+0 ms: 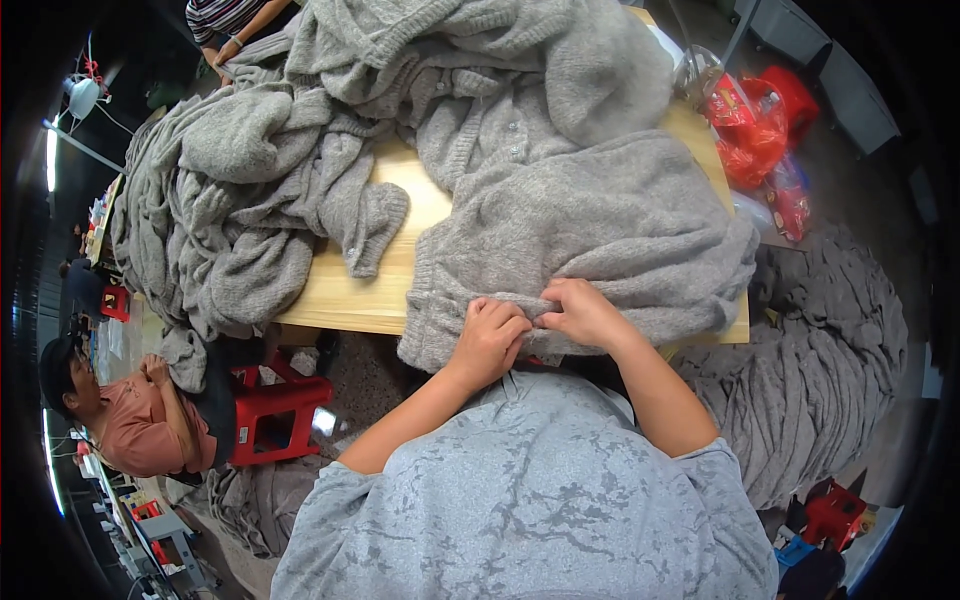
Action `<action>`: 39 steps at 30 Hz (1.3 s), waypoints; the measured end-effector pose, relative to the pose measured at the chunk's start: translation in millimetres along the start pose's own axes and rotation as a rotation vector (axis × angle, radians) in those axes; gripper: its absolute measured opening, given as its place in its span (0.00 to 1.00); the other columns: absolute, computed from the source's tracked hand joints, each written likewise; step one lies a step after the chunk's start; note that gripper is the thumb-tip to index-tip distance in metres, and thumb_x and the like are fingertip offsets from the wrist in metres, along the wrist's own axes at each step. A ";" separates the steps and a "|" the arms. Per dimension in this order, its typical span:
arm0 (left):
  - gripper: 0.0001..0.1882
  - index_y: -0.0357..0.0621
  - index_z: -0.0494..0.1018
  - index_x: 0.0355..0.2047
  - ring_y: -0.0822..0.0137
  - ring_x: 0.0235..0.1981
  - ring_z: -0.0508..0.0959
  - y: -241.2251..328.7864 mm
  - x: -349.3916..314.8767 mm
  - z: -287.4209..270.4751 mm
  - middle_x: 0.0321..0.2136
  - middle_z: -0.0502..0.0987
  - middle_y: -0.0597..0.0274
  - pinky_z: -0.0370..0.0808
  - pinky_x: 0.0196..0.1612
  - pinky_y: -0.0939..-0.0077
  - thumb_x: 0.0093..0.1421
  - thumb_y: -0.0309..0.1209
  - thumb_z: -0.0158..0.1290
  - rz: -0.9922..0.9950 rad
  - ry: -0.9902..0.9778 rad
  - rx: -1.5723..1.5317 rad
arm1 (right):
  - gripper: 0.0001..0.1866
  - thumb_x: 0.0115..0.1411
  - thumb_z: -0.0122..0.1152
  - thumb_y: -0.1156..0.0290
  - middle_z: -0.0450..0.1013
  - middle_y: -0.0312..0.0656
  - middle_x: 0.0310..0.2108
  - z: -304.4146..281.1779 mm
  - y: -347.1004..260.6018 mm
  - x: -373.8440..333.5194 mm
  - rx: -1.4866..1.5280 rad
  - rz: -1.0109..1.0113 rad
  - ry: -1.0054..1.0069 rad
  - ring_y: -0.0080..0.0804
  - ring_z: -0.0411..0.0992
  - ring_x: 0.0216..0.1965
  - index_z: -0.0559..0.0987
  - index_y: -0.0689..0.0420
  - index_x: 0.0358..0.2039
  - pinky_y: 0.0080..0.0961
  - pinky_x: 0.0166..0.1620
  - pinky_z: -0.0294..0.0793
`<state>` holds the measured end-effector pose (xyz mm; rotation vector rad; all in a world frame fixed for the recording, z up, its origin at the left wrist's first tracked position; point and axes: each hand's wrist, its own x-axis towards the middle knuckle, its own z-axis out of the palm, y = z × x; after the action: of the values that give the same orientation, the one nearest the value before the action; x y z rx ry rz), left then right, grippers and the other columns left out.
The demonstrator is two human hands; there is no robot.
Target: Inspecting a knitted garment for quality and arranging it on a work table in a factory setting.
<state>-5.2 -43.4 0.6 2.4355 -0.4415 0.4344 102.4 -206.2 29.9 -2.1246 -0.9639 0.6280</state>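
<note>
A grey knitted sweater (590,220) lies spread over the near edge of the wooden table, its ribbed band toward the left. My left hand (490,342) is closed on a fold of the knit beside that band. Just to its right, my right hand (582,314) pinches the same fold between thumb and fingers. The two hands almost touch. Anything small between the fingertips is hidden. Beyond the sweater lies more grey knitwear with small buttons (515,140).
Heaped grey knitwear (230,190) covers the table's left and far sides; bare wood (365,290) shows between. Dark knitwear (820,360) is piled at right, below red bags (755,125). A person (150,420) sits by a red stool (280,410); another person (235,25) is at far left.
</note>
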 end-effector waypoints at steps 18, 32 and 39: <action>0.11 0.45 0.70 0.27 0.62 0.33 0.71 -2.5 6.7 3.1 0.28 0.71 0.64 0.63 0.42 0.65 0.40 0.20 0.55 -0.024 0.119 -0.025 | 0.15 0.45 0.62 0.66 0.61 0.43 0.11 25.8 17.4 5.1 0.387 0.212 0.182 0.21 0.59 0.17 0.70 0.67 0.18 0.29 0.22 0.61; 0.16 0.36 0.70 0.36 0.47 0.36 0.73 -7.5 13.3 -4.9 0.32 0.73 0.46 0.70 0.39 0.60 0.44 0.24 0.56 -0.252 -0.148 -0.198 | 0.10 0.48 0.56 0.70 0.72 0.54 0.23 18.2 -2.9 -5.8 0.225 0.152 0.131 0.48 0.72 0.27 0.76 0.64 0.29 0.37 0.32 0.69; 0.12 0.36 0.72 0.31 0.49 0.29 0.75 -11.9 16.4 -8.8 0.25 0.74 0.47 0.71 0.33 0.63 0.44 0.25 0.56 -0.237 -0.118 -0.238 | 0.12 0.50 0.57 0.68 0.70 0.51 0.29 18.3 -0.2 -15.6 0.014 -0.143 0.139 0.47 0.67 0.35 0.73 0.63 0.31 0.38 0.39 0.66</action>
<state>12.5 -32.3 7.8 2.2529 -0.2333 0.1291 80.7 -210.9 20.6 -2.0367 -1.0196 0.4099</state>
